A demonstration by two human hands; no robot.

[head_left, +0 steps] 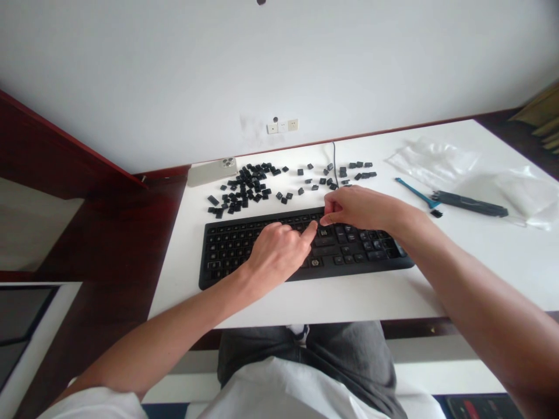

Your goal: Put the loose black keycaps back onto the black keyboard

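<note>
A black keyboard (257,224) lies on the white table, with many of its keycaps off on the left and middle and several still on at the right. My left hand (279,250) rests over its middle, index finger stretched out and its tip touching the upper rows, the other fingers curled under. Just right of that fingertip, my right hand (358,206) reaches over the top edge with thumb and fingers pinched together. Whatever sits in the pinch is hidden. Behind the keyboard, loose black keycaps (248,183) lie in a dense pile on the left and scattered toward the right.
A phone (212,171) lies at the back left. To the right are a blue brush (414,191), a black slender bundle (471,203) and clear plastic bags (437,157). A cable (334,160) runs back to the wall, below the sockets (283,126).
</note>
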